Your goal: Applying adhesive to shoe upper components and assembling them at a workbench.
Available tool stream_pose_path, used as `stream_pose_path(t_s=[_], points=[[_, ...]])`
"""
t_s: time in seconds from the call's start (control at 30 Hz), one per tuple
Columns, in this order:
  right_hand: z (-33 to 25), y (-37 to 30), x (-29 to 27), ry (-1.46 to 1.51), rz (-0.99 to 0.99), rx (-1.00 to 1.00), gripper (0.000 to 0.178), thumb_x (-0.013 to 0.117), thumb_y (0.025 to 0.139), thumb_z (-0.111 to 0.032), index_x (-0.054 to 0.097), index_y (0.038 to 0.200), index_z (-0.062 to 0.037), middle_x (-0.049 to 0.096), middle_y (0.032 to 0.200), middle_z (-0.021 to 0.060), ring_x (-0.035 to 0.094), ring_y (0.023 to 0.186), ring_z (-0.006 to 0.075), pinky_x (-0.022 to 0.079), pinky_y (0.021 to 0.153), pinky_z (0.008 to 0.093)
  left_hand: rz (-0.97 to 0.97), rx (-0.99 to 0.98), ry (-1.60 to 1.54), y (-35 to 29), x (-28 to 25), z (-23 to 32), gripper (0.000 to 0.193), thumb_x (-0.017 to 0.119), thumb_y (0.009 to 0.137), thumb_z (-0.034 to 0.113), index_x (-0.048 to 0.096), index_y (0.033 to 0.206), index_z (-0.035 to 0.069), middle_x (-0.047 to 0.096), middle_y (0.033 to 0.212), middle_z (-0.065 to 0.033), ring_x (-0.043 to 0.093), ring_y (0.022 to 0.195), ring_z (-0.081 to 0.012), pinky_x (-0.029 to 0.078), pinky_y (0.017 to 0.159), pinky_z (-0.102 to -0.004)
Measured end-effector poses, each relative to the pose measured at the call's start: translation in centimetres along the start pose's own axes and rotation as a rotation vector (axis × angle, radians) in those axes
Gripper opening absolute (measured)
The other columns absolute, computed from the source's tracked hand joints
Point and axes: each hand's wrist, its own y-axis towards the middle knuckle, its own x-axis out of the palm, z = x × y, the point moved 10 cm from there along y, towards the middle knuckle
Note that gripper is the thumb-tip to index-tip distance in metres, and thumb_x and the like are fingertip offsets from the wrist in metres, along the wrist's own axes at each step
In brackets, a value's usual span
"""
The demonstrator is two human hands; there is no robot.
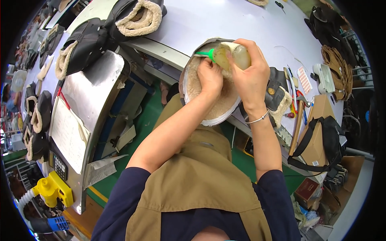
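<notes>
My right hand [250, 74] grips a clear squeeze bottle [231, 55] of yellowish liquid with a green nozzle pointing left. My left hand [210, 76] presses down inside a fleece-lined boot piece [203, 102], right under the nozzle. The boot piece rests tilted at the near edge of the white worktable [225, 20]. Its pale woolly lining faces up, with a dark outer rim and white sole edge around it.
Black fleece-lined boots [100, 36] lie along the table's left side, more further left [36, 120]. A metal stand holds a paper sheet [68, 134]. Another boot [277, 96], tools and a hammer [296, 126] sit right, by a cardboard box with a black strap [321, 136].
</notes>
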Motion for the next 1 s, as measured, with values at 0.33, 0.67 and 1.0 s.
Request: stream_pose_path(t_s=[0.33, 0.67, 1.0], points=[[1.0, 1.3, 0.4, -0.054, 0.021, -0.011, 0.025, 0.074, 0.083, -0.015, 0.063, 0.104, -0.0084, 0.068, 0.091, 0.0117, 0.066, 0.079, 0.0265, 0.051, 0.070, 0.0322, -0.083, -0.042, -0.190, 0.6, 0.7, 0.7, 0.022, 0.048, 0.101, 0.008, 0.063, 0.096, -0.007, 0.057, 0.079, -0.0027, 0.057, 0.071, -0.0102, 0.060, 0.066, -0.0290], [1.9, 2.4, 0.3, -0.103, 0.006, 0.018, 0.027, 0.074, 0.082, -0.021, 0.063, 0.104, -0.0095, 0.068, 0.088, 0.0128, 0.067, 0.078, 0.0285, 0.052, 0.070, 0.0337, -0.049, -0.045, -0.244, 0.3, 0.8, 1.3, 0.030, 0.050, 0.101, 0.012, 0.054, 0.076, -0.004, 0.039, 0.068, 0.0020, 0.046, 0.060, -0.0070, 0.063, 0.073, -0.0328], [1.1, 3.1, 1.2, -0.077, -0.022, -0.081, 0.027, 0.074, 0.082, -0.022, 0.064, 0.104, -0.0108, 0.067, 0.089, 0.0121, 0.065, 0.080, 0.0322, 0.051, 0.069, 0.0357, -0.082, -0.041, -0.250, 0.3, 0.5, 1.1, 0.030, 0.048, 0.101, 0.009, 0.053, 0.075, -0.004, 0.040, 0.069, 0.0023, 0.050, 0.064, -0.0064, 0.062, 0.073, -0.0318]])
